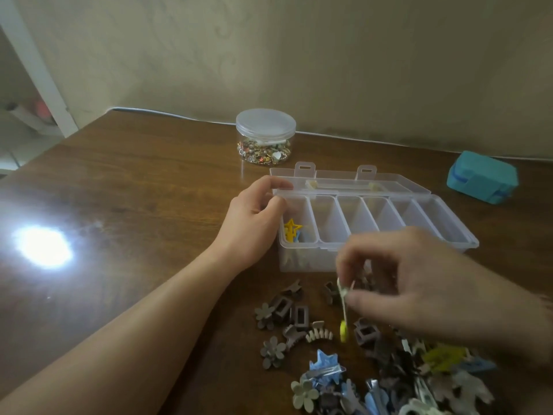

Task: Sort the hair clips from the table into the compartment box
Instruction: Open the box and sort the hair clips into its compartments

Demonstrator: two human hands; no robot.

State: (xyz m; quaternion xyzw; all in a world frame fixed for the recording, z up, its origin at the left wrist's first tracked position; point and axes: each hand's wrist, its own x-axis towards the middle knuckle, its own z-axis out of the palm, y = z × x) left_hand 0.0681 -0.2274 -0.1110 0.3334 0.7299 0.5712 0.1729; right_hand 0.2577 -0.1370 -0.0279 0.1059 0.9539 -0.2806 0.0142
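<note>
A clear compartment box (pixel 466 235) stands open on the brown table, its lid folded back. My left hand (pixel 254 217) grips the box's left end. The leftmost compartment holds a yellow star clip (pixel 291 227) and some blue ones; the other compartments look bare. My right hand (pixel 419 280) hovers just in front of the box, fingertips pinched on a pale, yellow-tipped hair clip (pixel 343 307) that hangs down. Below it lies a pile of hair clips (pixel 344 369): grey flowers, brown claws, blue stars.
A round clear jar (pixel 265 136) of small charms stands behind the box. A teal case (pixel 482 178) sits at the far right by the wall. A bright light glare (pixel 45 247) marks the table's left part. The table's left edge runs diagonally.
</note>
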